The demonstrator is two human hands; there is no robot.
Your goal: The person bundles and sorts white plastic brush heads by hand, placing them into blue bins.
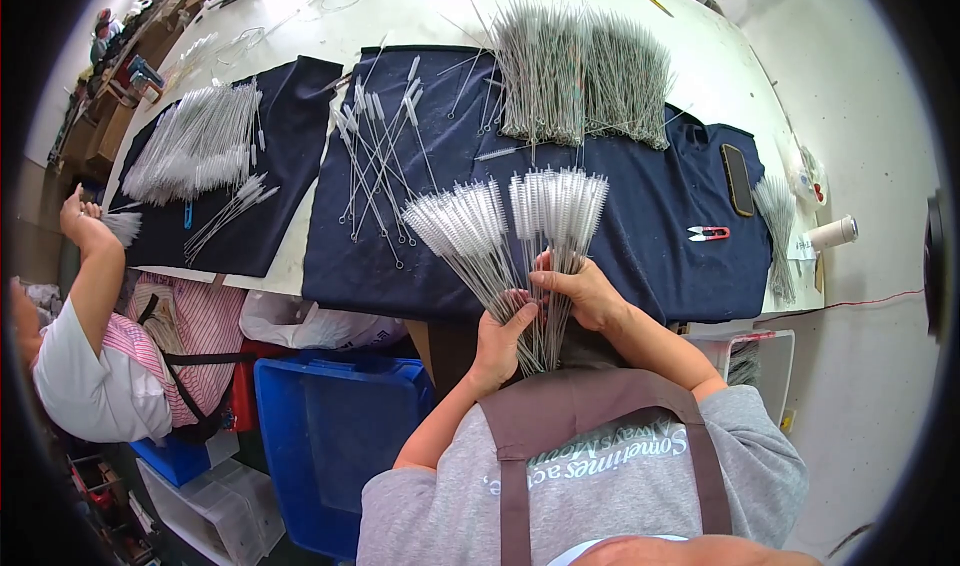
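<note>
My left hand (505, 341) is closed round the wire stems of a bundle of thin brushes (460, 221) with white bristle heads, which fan up and to the left. A second bundle of the same white-tipped brushes (560, 206) is gripped by my right hand (585, 291), its thumb across the stems. The two bundles stand side by side, heads away from me, and their lower stems meet near my apron. Just beyond my left hand, several loose brushes (375, 166) lie crossed on the dark blue cloth (640, 206).
Large stacks of wire brushes (580, 76) stand at the back. Right of me lie red-handled thread snips (709, 233), a phone (738, 179) and another brush bundle (777, 231). At left, a co-worker's hand (85, 216) is near a brush pile (195, 141). A blue bin (335, 456) sits below the table.
</note>
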